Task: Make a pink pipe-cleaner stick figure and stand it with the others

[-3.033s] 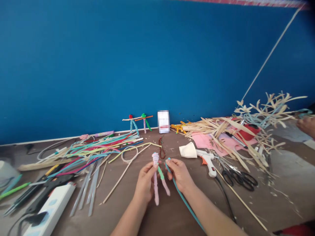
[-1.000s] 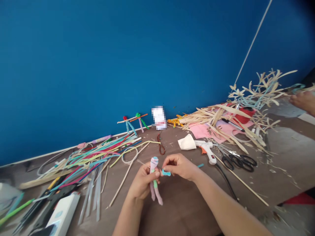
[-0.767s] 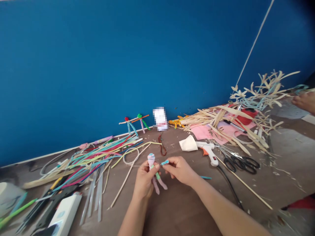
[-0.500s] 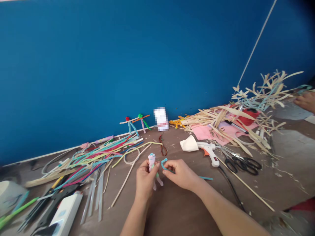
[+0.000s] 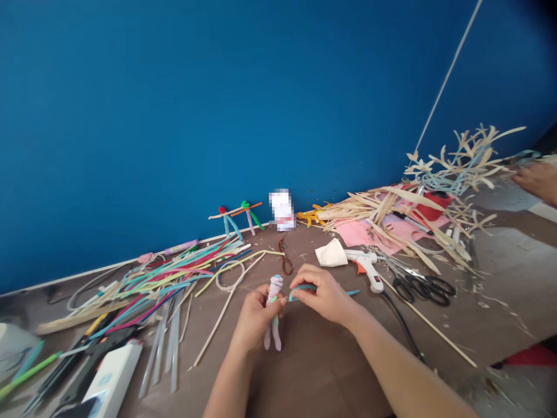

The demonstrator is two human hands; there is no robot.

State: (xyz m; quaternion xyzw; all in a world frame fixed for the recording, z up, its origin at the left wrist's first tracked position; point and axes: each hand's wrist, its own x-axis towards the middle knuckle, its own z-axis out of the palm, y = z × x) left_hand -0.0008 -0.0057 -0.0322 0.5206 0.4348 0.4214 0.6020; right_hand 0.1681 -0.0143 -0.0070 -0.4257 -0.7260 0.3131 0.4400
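In our left hand, a small pale-pink-and-green fuzzy figure has its head and two legs shaped.
We pinch it roughly upright; just beside it, our right hand grips a bent blue fuzzy strip, seemingly unattached; arms look left to do. Beyond both hands stands a red-headed fuzzy figure with arms.

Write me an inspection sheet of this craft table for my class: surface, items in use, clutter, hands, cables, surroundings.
Surface: brown tabletop, scattered with pale scraps.
Items in use: pink pipe-cleaner figure; blue pipe cleaner.
Clutter: loose pipe cleaners and clear glue sticks at left; pale dried strips and black-handled scissors at right.
Hands: left hand holds the figure; right hand pinches the blue pipe cleaner.
Cables: black cord runs from the white glue gun toward the near edge.
Surroundings: blue wall behind; another person's hand at far right.
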